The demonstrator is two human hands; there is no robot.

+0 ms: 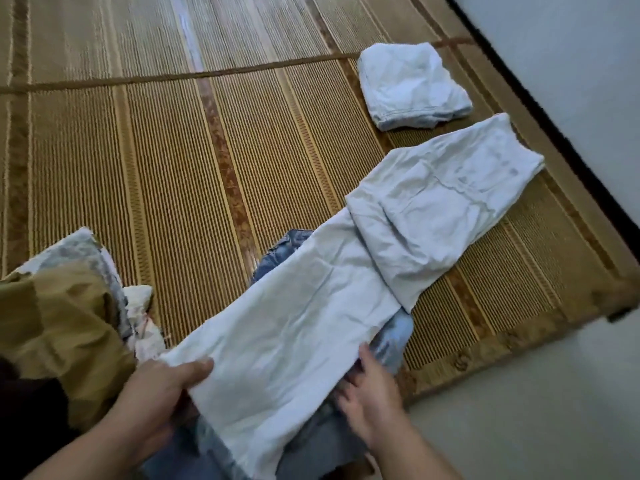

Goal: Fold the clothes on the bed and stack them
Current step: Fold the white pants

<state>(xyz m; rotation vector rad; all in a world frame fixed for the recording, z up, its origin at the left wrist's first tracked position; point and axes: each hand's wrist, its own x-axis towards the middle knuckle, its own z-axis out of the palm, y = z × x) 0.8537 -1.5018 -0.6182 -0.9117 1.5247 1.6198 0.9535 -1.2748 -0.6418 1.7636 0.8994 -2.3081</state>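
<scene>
Your left hand (pixel 156 389), at about 7 o'clock, grips the near left corner of the long white garment (pixel 311 323), with the thumb lying on top of the fabric and the fingers underneath. Your right hand (pixel 374 393), at about 5 o'clock, is at the garment's near right edge. Its thumb lies along the hem and its fingers reach in below the cloth, but they are blurred, so you cannot tell whether they pinch the fabric or only touch it.

The white garment runs as a narrow strip from your hands at 6 o'clock out toward 2 o'clock. Its far end is doubled back over itself and lies flat on the woven mat (pixel 173 168). The near half lies over blue jeans (pixel 284 247), which show on both sides of the strip and below it at 6 o'clock.

Beyond the garment's far end, at 1 o'clock, a folded white cloth (pixel 412 84) lies on the mat, near the garment but apart from it.

At 8 o'clock a rumpled khaki garment (pixel 59 334) is heaped against a grey-and-white patterned cloth (pixel 76 247). A pale wall (pixel 571 46) stands at 2 o'clock, and the floor (pixel 554 393) shows past the mat's edge at 4 o'clock.
</scene>
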